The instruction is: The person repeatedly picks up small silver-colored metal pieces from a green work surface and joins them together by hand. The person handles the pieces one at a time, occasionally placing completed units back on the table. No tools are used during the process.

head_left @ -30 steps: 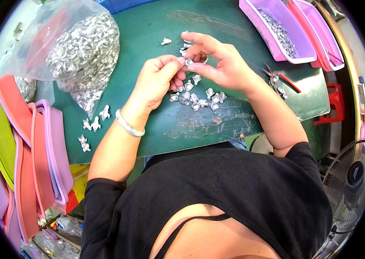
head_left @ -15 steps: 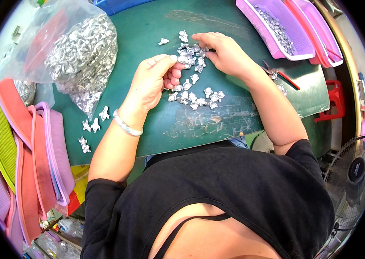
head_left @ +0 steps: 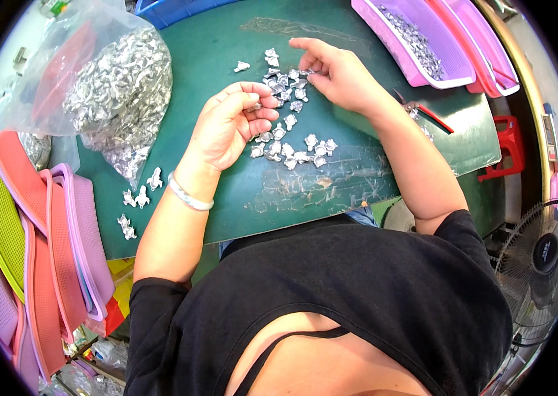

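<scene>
Small silver metal castings (head_left: 289, 156), shaped like little figures, lie in a loose group in the middle of the green table. My left hand (head_left: 229, 125), with a pale bangle on its wrist, is closed at the left of the group. A bit of silver shows between its thumb and fingers, so it seems to pinch one casting. My right hand (head_left: 341, 76) hovers at the group's far right side. Its index finger points out, the other fingers bend loosely, and its thumb is beside the castings; I see nothing held in it.
A clear plastic bag (head_left: 120, 92) full of castings stands at the far left, with several loose castings (head_left: 141, 197) near it. Stacked coloured baskets (head_left: 84, 231) fill the left side. A purple basket (head_left: 450, 82) holds castings at the far right; red-handled pliers (head_left: 434, 117) lie near it.
My left hand has drawn back slightly from the castings, its fingers turned more toward me. My right index finger has straightened and lifted a little. The whole view has shifted slightly.
</scene>
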Available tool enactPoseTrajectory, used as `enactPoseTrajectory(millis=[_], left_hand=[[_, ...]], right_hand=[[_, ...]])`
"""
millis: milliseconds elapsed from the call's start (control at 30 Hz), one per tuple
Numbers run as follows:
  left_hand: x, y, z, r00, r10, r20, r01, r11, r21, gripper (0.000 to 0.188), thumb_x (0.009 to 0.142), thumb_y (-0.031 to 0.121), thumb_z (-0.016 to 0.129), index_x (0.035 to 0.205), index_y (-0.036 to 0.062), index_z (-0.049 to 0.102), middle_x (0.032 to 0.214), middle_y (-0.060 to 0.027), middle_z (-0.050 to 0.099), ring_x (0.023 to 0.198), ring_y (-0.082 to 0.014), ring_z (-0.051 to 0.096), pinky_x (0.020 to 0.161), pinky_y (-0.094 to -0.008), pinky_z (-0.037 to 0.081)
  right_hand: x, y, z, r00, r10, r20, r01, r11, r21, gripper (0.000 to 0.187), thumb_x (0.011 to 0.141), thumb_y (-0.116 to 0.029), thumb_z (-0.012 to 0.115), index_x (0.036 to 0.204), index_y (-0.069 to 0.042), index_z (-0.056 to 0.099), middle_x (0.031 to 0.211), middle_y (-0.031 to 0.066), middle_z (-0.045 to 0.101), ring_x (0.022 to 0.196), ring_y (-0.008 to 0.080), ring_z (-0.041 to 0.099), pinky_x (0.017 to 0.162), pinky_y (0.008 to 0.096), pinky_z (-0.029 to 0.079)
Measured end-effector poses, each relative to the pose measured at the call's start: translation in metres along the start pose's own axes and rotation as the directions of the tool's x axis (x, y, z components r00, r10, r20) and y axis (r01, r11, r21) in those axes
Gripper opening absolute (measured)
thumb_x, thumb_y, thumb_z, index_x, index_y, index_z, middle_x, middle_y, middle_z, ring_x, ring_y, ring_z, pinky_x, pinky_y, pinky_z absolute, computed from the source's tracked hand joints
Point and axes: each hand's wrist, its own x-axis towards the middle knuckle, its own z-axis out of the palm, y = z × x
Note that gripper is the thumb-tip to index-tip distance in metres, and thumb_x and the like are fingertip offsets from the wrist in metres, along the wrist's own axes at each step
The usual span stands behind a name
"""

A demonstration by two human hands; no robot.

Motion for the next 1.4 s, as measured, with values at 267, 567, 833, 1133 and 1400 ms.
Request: enactPoseTrajectory(millis=[267,567,833,1133,1400], left_hand=[[-0.003,0.001,0.008,0.997,-0.051,-0.057,0.056,0.994,0.097,0.019,0.087,0.017,0.051,0.091,-0.0004,0.057,0.075,-0.0054,0.058,0.060,-0.0103,0.053,0.050,-0.0190,0.042],[-0.004,-0.001,0.013,0.987,-0.076,-0.144,0.097,0.986,0.137,0.016,0.084,0.016,0.054,0.078,0.0025,0.058,0.065,-0.0024,0.055,0.051,-0.0087,0.048,0.044,-0.0179,0.036],[-0.004,0.002,0.012,0.985,-0.078,-0.151,0.100,0.984,0.149,0.014,0.083,0.013,0.053,0.078,0.0016,0.058,0.063,-0.0019,0.054,0.051,-0.0082,0.045,0.043,-0.0181,0.033],[-0.004,0.001,0.011,0.988,-0.056,-0.147,0.080,0.983,0.165,0.014,0.083,0.015,0.055,0.078,0.0022,0.058,0.065,-0.0024,0.054,0.052,-0.0076,0.045,0.044,-0.0180,0.033],[-0.001,0.000,0.004,0.998,-0.044,-0.053,0.046,0.998,0.033,0.013,0.083,0.005,0.046,0.092,-0.0012,0.053,0.082,-0.0096,0.058,0.068,-0.0153,0.058,0.055,-0.0228,0.049]], right_hand=[[-0.006,-0.028,0.010,0.988,-0.152,0.025,0.119,0.858,0.499,0.057,0.073,0.007,0.054,0.127,-0.005,0.039,0.087,0.0037,0.057,0.076,0.0096,0.052,0.067,0.0234,0.043],[-0.007,-0.030,0.017,0.975,-0.220,-0.021,0.208,0.882,0.423,0.063,0.070,0.004,0.059,0.128,-0.009,0.038,0.091,0.0069,0.057,0.076,0.0128,0.053,0.066,0.0253,0.045],[-0.007,-0.006,0.006,0.986,-0.152,0.065,0.161,0.974,-0.161,0.051,0.068,0.004,0.056,0.117,-0.004,0.047,0.089,0.0134,0.059,0.080,0.0301,0.057,0.069,0.0355,0.046],[-0.005,-0.011,0.005,0.997,-0.070,0.033,0.072,0.995,-0.074,0.044,0.069,0.006,0.051,0.113,-0.002,0.049,0.071,0.0145,0.058,0.068,0.0302,0.058,0.063,0.0364,0.045],[-0.004,-0.010,0.007,0.999,0.018,0.029,-0.030,0.884,0.467,0.045,0.077,0.006,0.054,0.120,-0.001,0.044,0.079,0.0022,0.056,0.073,0.0070,0.052,0.066,0.0210,0.044]])
